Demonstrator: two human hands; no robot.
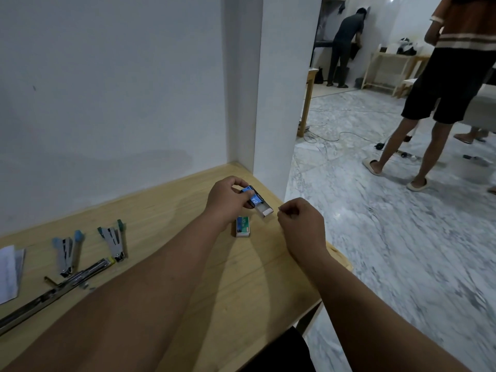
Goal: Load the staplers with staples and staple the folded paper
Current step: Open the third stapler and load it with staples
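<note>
While gripped by left hand (228, 201), blue staple box (255, 200), tray out.

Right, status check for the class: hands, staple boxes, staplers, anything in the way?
Left hand grips blue staple box, tray slid out. Right hand pinched shut, contents unclear. Green staple box on table. Two staplers lie open, unloaded so far. Nothing blocking.

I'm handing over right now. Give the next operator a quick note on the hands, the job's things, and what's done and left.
Left hand holds the blue staple box, tray slid out. Right hand is beside it, fingers pinched; whether it holds staples I cannot tell. A green box lies on the table. Two staplers lie open at left, folded paper at far left. Left: loading both, then stapling.
</note>
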